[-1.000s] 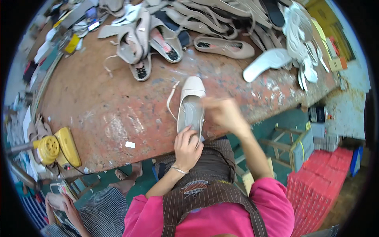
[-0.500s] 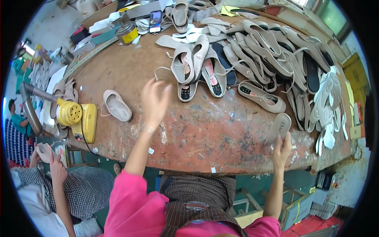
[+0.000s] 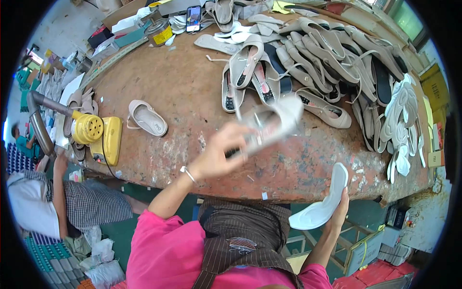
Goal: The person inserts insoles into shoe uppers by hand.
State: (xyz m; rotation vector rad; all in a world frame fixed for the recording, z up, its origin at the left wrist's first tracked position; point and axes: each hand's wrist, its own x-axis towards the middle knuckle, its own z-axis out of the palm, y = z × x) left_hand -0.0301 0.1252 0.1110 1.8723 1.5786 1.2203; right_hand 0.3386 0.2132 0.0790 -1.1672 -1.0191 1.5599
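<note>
1. Above the near half of the surface [image 3: 144, 164], around its middle: beige strapped shoe [image 3: 279, 120], raised and motion-blurred, opening visible, toe angled toward the far right corner.
2. Left hand [image 3: 219, 151]: fingers closed round the rear part of that shoe; narrow grip, exact finger placement blurred. Pale band [image 3: 188, 174] on the wrist.
3. Right hand [image 3: 340, 207]: at the near edge, right of middle, holding a white insole [image 3: 325, 204] along its outer side; thumb and finger contact partly hidden. Insole tilted, one end over the surface, other end out past the near edge.
4. Left part of surface: single beige shoe [image 3: 148, 118], sole down, strap loose, well apart from both hands.
5. Near left corner: yellow device [image 3: 112, 139] with a cable; grey pipe [image 3: 41, 123] beside it.
6. Beyond the held shoe, toward the far edge: group of beige shoes [image 3: 245, 62], some overlapping; loose beige insole [image 3: 216, 44] near them.
7. Far right: large heap of beige shoes [image 3: 332, 58]. Right edge: bunch of white insoles [image 3: 399, 125].
8. Far left stretch: phone [image 3: 193, 19], tin with yellow label [image 3: 160, 32].
9. Off the near left corner: another person in checked cloth [image 3: 98, 200]. Off the near right: folded-leg stool [image 3: 365, 250], red stack [image 3: 375, 275].
</note>
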